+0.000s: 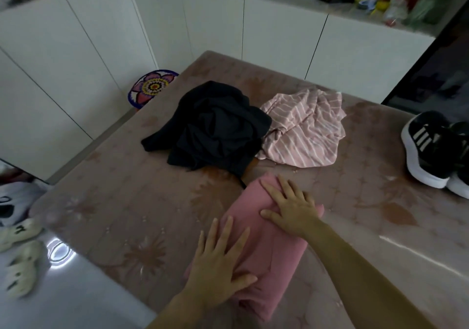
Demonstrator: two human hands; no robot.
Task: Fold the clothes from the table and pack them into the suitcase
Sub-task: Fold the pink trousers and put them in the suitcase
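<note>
A folded pink garment (272, 257) lies lengthwise on the pink flowered table (127, 201), near its front edge. My left hand (220, 260) presses flat on the garment's near left part, fingers straight and spread. My right hand (291, 206) lies flat on its far end, fingers spread too. Behind it sits a crumpled black garment (213, 128), and to the right of that a crumpled pink garment with white stripes (307, 130). No suitcase is in view.
Black-and-white sneakers (431, 148) stand at the table's right edge. White cabinets (76, 49) line the back and left. A flower-patterned round thing (149, 87) leans behind the table's far left corner. Pale clogs (20, 252) lie on the floor at left.
</note>
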